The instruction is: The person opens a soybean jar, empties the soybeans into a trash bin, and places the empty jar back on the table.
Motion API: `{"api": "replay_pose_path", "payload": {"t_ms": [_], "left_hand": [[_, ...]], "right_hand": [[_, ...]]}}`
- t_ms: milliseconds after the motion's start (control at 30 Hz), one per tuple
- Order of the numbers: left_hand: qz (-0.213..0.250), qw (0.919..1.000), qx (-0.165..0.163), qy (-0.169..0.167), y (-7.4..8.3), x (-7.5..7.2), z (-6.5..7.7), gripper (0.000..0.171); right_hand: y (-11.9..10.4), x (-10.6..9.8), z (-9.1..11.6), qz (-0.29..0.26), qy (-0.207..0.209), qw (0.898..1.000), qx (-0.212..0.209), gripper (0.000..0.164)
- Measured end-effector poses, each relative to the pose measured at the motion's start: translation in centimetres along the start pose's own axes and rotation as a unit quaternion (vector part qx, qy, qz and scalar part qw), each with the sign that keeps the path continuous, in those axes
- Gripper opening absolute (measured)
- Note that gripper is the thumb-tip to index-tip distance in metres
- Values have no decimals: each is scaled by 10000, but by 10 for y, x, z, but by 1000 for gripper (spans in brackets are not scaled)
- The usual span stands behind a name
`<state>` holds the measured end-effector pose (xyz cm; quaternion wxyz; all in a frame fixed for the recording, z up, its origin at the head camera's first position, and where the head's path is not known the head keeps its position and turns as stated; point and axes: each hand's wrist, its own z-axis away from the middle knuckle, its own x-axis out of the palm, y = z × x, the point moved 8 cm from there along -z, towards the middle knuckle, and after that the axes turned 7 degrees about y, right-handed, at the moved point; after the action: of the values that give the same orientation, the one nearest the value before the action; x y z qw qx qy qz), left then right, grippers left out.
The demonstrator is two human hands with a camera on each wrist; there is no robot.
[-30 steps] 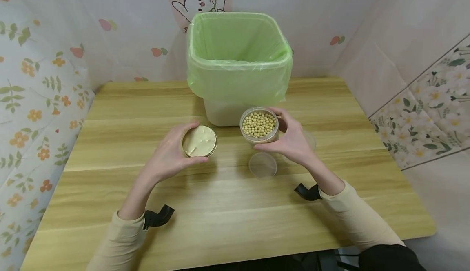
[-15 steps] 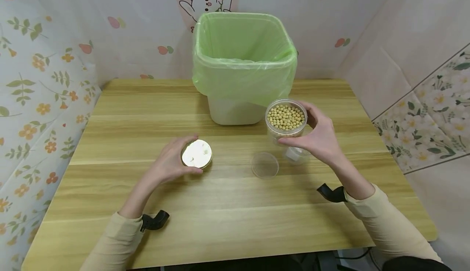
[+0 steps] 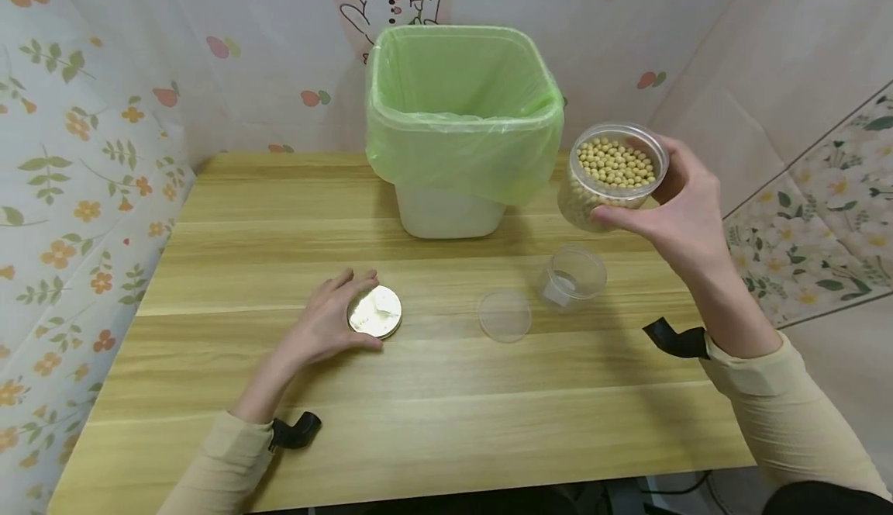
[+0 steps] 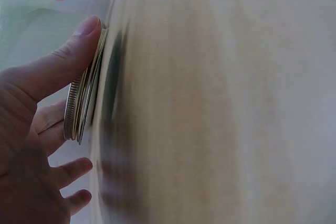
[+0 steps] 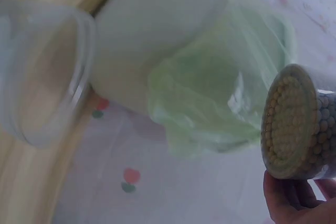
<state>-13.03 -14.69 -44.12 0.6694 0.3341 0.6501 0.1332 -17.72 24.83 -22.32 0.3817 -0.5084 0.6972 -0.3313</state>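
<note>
My left hand [image 3: 324, 325] pinches a round gold metal jar lid [image 3: 375, 313] by its edge. In the left wrist view the ridged rim of the lid [image 4: 79, 100] shows between thumb and fingers, close over the tabletop. My right hand [image 3: 687, 209] grips a clear jar [image 3: 577, 203] by its side, raised above the right part of the table and a little tilted. Pale yellow soybeans [image 3: 614, 162] fill much of the jar, whose mouth is uncovered. Below it stands an open clear plastic cup [image 3: 591, 271], with a flat clear disc [image 3: 505, 316] lying beside it.
A white bin [image 3: 446, 216] lined with a green bag [image 3: 460, 158] stands at the back middle of the wooden table [image 3: 432, 422]. Patterned sheets hang behind and at both sides.
My right hand has carried the jar of soybeans right and up, uncovering the clear cup. My left hand has lowered the gold lid toward the table and slightly nearer.
</note>
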Motion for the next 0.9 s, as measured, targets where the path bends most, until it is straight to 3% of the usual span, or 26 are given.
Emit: {"api": "replay_pose_path", "payload": {"t_ms": [300, 633, 900], "left_hand": [[-107, 9999, 12, -63, 0, 6, 1, 102], [-156, 9998, 37, -103, 1, 6, 2, 109], [30, 9994, 28, 330, 7, -12, -5, 91]], "right_hand": [[-21, -12, -29, -764, 192, 9969, 90, 78], [-33, -11, -57, -804, 212, 9958, 392, 77], [-39, -8, -77, -876, 213, 9953, 367, 72]]}}
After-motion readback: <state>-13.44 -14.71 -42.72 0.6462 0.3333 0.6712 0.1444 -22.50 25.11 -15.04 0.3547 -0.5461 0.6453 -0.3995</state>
